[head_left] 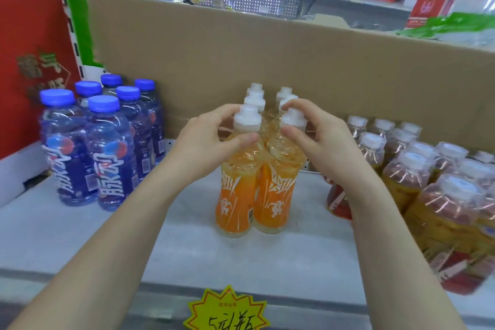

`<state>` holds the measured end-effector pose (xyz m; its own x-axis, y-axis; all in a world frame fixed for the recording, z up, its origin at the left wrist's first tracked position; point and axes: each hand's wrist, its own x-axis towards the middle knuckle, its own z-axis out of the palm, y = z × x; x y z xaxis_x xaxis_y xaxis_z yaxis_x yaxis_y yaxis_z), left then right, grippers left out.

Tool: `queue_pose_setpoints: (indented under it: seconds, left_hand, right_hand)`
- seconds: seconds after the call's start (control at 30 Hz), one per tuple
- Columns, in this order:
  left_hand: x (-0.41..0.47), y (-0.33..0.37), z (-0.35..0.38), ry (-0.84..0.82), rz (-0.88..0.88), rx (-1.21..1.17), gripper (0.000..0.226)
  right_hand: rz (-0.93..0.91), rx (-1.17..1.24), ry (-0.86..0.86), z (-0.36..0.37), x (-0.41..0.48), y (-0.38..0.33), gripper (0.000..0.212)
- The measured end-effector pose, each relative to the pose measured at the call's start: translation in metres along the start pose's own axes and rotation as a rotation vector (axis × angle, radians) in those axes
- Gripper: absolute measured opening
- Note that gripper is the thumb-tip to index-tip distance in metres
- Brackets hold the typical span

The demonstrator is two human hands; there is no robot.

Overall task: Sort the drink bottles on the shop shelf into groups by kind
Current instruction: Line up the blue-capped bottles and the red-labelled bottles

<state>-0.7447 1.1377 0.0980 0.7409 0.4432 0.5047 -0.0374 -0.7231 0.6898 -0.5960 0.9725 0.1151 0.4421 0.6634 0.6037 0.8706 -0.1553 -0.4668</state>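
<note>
While the sorting looks close to finished, both hands are at work on the middle group. The left hand [211,142] curls thumb and fingers round the neck of the front-left orange bottle [235,195], just under its white cap. The right hand [324,144] pinches the front-right orange bottle [276,190] the same way, with fingers over the cap and thumb at the neck. Both bottles stand upright on the shelf [187,249], touching each other. They head two short rows of orange bottles [255,100] that run back to the cardboard panel [267,48].

To the left, well apart, the blue-capped bottles [107,147] stand together as their own cluster, with no other kind among them. To the right, the white-capped bottles [417,177] form a third block. Their labels show both yellow and red, and blur makes it impossible to say whether that block is one kind or two. A red-labelled bottle [338,201] at its near-left corner is partly hidden behind the right forearm.

My judgement is that blue and orange are done apart from squaring up these two front bottles. What may be left is checking the right-hand block for mixed kinds. A yellow price tag [227,311] hangs on the shelf's front edge.
</note>
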Motion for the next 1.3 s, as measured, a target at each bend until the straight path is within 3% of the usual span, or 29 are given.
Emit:
queue_pose_setpoints:
  seconds: [0.23,0.4,0.5,0.57,0.67,0.77,0.87,1.0,1.2,1.3]
  left_hand:
    - [0.001,0.004,0.005,0.032,0.019,0.017,0.046]
    - [0.011,0.000,0.011,0.054,-0.004,0.031,0.057]
    - [0.018,-0.002,0.005,0.025,-0.025,0.003,0.053]
    - [0.030,-0.003,-0.002,0.090,-0.019,-0.065,0.045]
    - [0.069,-0.010,-0.012,0.217,-0.009,-0.091,0.022]
    - [0.118,-0.018,-0.015,0.093,-0.050,0.013,0.028]
    - [0.156,-0.028,-0.007,-0.074,-0.094,0.135,0.036]
    - [0.176,-0.039,0.010,-0.236,-0.097,0.180,0.049]
    - [0.174,-0.048,0.014,-0.159,-0.076,0.190,0.045]
    - [0.168,-0.050,0.008,-0.126,-0.093,0.193,0.043]
  right_hand:
    - [0.004,-0.040,-0.017,0.000,0.004,-0.001,0.036]
    - [0.030,0.001,-0.049,-0.005,0.007,0.005,0.036]
    - [0.085,0.130,-0.085,-0.014,0.015,0.009,0.031]
    - [0.105,0.172,0.024,-0.020,0.027,0.014,0.026]
    - [0.187,0.048,0.130,-0.026,0.064,0.027,0.024]
    - [0.287,-0.101,-0.069,-0.023,0.107,0.043,0.034]
    - [0.376,-0.101,-0.238,-0.014,0.136,0.054,0.048]
    - [0.451,-0.083,-0.320,-0.001,0.151,0.061,0.057]
    - [0.398,-0.018,-0.301,0.003,0.151,0.070,0.052]
    - [0.393,0.038,-0.319,0.008,0.152,0.070,0.035]
